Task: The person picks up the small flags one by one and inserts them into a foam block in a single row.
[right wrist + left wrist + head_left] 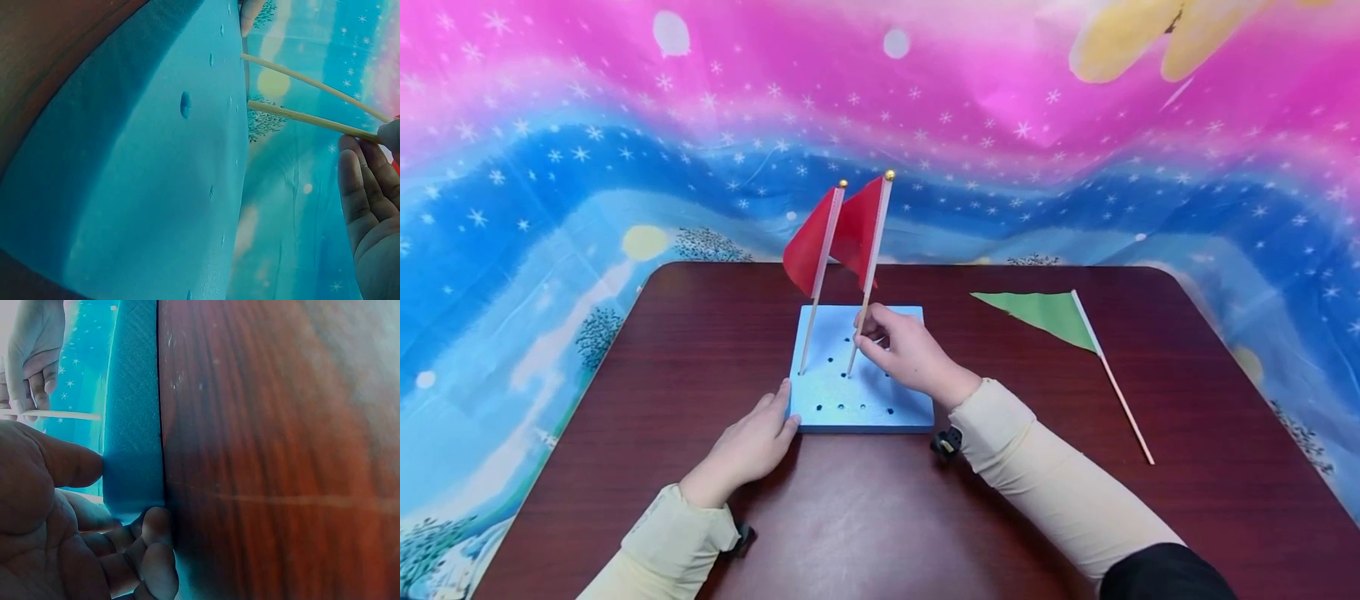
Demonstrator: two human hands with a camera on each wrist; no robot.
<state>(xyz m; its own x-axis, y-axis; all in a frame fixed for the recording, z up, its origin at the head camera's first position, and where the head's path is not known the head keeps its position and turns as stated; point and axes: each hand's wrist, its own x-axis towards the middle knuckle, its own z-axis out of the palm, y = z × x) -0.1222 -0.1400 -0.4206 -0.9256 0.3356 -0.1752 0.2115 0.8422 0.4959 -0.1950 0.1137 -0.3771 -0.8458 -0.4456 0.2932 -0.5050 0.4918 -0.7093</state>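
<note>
From the head view, my right hand (910,354) pinches the stick of the second red flag (857,229), its foot in a hole near the middle of the blue foam board (820,392). The first red flag (808,246) already stands in the board to the left, untouched. The green flag (1052,315) is yet to go in; it lies flat on the worktop (625,400) well to the right, stick running from far-left to near-right, cloth tip pointing left. Both red sticks stand nearly upright, tops leaning slightly right, cloths hanging left. My left hand (748,450) rests with relaxed fingers against the board's near-left corner.

From my left wrist, thumb and fingertips (156,528) press the board's (131,425) edge.

From my right wrist, both sticks meet the board's (137,187) holed top, and my fingers (369,187) curl at one stick (312,117).
</note>
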